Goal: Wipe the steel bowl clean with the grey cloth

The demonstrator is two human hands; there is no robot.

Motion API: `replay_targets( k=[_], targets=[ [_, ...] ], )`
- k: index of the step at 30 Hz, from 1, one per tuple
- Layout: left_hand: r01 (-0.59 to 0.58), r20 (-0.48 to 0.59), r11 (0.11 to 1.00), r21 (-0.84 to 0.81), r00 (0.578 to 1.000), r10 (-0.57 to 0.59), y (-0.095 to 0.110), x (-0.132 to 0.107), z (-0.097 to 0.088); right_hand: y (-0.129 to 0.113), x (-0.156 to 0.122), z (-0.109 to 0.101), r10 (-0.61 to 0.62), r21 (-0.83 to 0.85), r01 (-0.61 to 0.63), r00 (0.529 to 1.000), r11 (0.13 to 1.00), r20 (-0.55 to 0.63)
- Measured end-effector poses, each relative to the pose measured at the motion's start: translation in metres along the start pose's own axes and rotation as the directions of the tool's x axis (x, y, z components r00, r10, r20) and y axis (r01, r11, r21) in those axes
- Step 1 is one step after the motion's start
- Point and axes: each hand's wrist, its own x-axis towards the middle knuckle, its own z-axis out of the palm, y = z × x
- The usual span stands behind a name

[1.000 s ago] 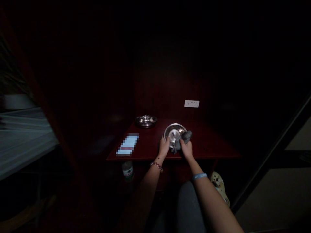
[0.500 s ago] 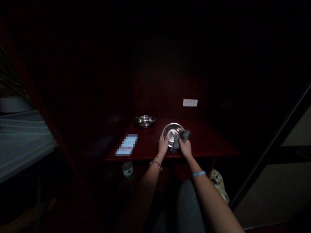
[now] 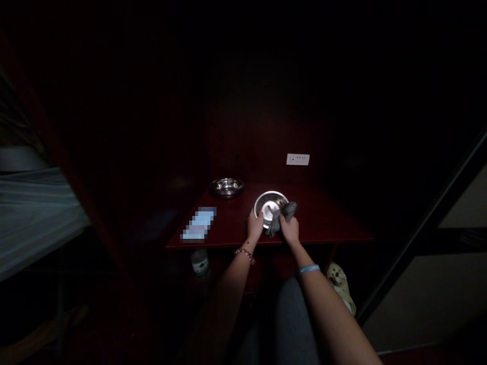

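A shiny metal bowl (image 3: 261,201) is tilted toward me above the front part of the dark red desk (image 3: 323,218). My left hand (image 3: 254,226) grips its left rim, thumb over the edge. A grey cloth (image 3: 274,223) is bunched in my right hand (image 3: 289,229), closed at the bowl's right side. The cloth covers the lower right of the rim and reaches into the bowl. Farther back on the left, several stacked metal dishes (image 3: 227,188) rest on the desk.
A pixelated, bright phone-like rectangle (image 3: 200,224) lies at the desk's front left. Beneath the desk are a clear bottle (image 3: 200,263) on the left and a pale clog (image 3: 340,286) on the right. A white socket plate (image 3: 298,159) is on the back wall.
Both hands keep their hold on the bowl and cloth. The cloth has shifted very slightly at the bowl's right rim, and the whole view has moved a little.
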Motion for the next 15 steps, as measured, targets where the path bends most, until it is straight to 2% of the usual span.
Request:
replay_targets(
  k=[9,15],
  targets=[
    [0.017,0.022,0.998,0.064,1.000,-0.019,0.0079,-0.0023,0.0003,0.0006,0.0014,0.0001,0.018,0.038,-0.017,1.000,0.999,-0.020],
    [0.060,0.004,0.997,0.041,0.998,-0.061,0.0066,0.0000,-0.0013,0.0026,0.0021,0.0010,0.062,0.054,-0.062,0.998,0.997,0.006]
  ],
)
